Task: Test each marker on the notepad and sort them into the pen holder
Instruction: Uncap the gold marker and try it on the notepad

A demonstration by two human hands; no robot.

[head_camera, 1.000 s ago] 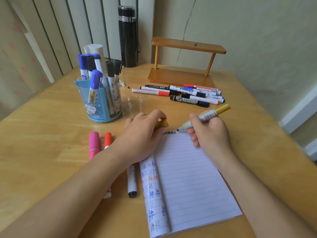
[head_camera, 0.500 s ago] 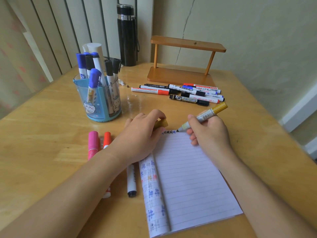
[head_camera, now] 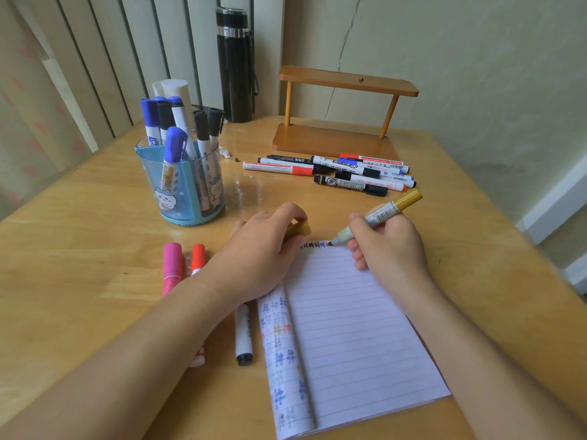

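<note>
My right grip [head_camera: 390,246] is clamped on the gold marker [head_camera: 381,214], its tip touching the top line of the notepad [head_camera: 349,328] at the end of a row of coloured test marks; my left grip [head_camera: 257,255] pinches the gold cap [head_camera: 300,229] and rests on the notepad's top left corner; the pen holder [head_camera: 181,185] stands on the table [head_camera: 79,249] beyond my left grip, stored markers [head_camera: 174,142] upright in it; loose markers [head_camera: 333,171] lie behind the notepad.

Soft daylight, sharp centre, wide-angle bending at edges.
</note>
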